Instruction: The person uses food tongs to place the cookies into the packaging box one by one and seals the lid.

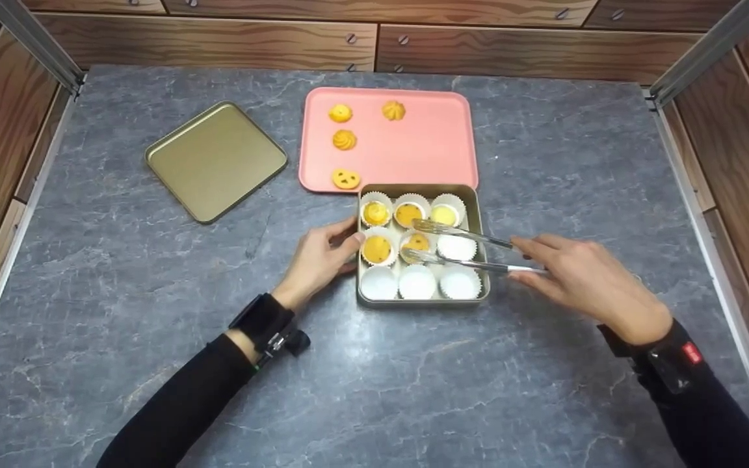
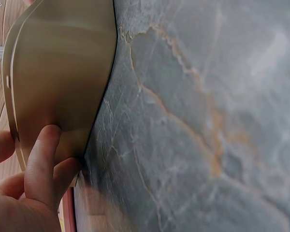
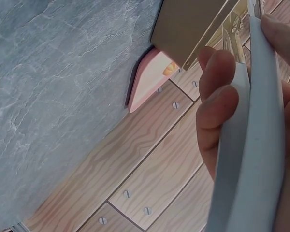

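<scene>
My left hand (image 1: 319, 257) rests its fingertips against the left wall of a gold tin (image 1: 423, 302). In the left wrist view, one finger (image 2: 44, 152) presses on that wall. My right hand (image 1: 586, 279) holds a pair of tongs (image 1: 488, 264) with white handles and metal tips. The tong arms stand apart, their tips over the middle of the tin, around a cookie (image 1: 417, 242) in the centre paper cup. Other cookies fill the back row of cups and the middle-left cup (image 1: 376, 249). White paper cups (image 1: 417, 283) with nothing in them line the front row and middle right.
Behind the tin lies a pink tray (image 1: 426, 143) with several cookies, among them a swirled one (image 1: 344, 140) and a pretzel-shaped one (image 1: 346, 179). A gold lid (image 1: 217, 162) lies at the left. Wood-patterned panels (image 1: 218, 42) border the grey marbled table (image 1: 374, 403).
</scene>
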### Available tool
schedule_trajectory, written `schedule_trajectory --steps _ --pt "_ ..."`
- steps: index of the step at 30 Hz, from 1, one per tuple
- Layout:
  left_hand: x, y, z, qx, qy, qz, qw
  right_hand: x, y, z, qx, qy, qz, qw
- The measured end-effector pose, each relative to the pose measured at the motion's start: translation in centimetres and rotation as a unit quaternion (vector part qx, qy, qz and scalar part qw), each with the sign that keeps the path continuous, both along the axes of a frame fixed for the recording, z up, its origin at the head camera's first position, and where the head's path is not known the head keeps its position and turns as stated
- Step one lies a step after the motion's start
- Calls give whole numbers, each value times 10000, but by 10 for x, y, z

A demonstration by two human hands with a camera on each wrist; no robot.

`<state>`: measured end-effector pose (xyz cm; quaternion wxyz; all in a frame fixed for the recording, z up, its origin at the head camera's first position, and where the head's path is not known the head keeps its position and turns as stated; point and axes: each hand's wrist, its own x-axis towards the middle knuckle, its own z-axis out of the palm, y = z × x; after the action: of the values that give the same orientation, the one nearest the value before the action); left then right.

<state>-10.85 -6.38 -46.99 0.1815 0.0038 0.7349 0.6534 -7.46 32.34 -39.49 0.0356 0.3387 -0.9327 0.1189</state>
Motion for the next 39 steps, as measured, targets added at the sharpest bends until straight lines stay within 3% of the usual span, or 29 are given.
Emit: schedule_trajectory --steps 6,14,25,39 --pt "-1 0 0 -35 -92 54 9999 -6 0 0 -313 105 -135 9994" --pt "1 1 -1 30 -64 57 10000 -25 -5 -2 -827 360 -506 9946" --pt "0 1 -1 70 -5 79 9999 -68 -20 -4 -715 585 -950 9912" --pt "0 0 -2 94 -19 11 10000 -122 -48 -12 -558 135 -1481 9873"
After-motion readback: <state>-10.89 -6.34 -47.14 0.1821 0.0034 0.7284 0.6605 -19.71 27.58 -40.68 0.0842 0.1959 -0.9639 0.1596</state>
